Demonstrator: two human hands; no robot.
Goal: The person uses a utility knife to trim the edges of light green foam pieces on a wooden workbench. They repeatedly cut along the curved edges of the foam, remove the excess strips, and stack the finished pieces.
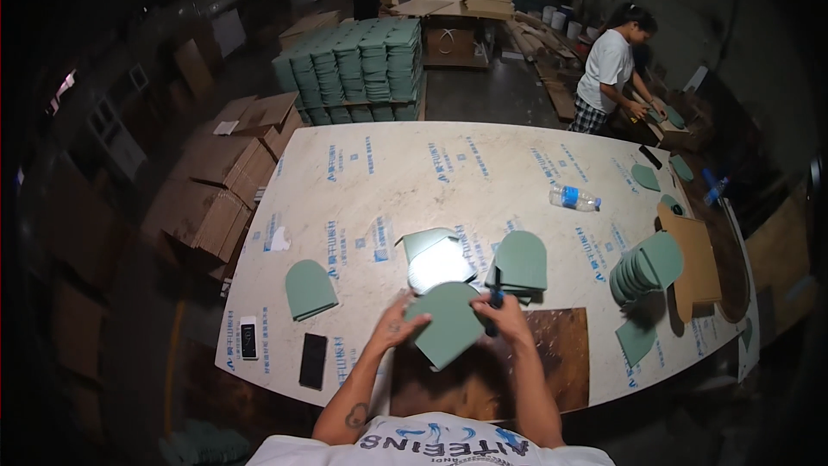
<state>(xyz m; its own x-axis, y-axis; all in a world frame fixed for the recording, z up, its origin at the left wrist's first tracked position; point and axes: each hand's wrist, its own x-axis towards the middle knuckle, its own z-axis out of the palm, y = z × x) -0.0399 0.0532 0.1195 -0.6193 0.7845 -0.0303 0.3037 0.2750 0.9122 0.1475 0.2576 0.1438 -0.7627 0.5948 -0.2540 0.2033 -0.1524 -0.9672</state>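
our white shirt is nearest. left to right we've got a black phone, left hand gripping a green panel over the near table, right hand fingers closed on its right edge plus a dark pen-like tool.

the pale green arched piece is being held over a dark brown panel, partly overlapping it from above. it is slanting, its rounded end pointing away and a little to the right, its straight end facing the near left. its broad, flat face is turning upward, looking smooth and plain. just beside its right edge, a slim dark tool with blue parts is standing nearly upright, its lower end blending into shadow.
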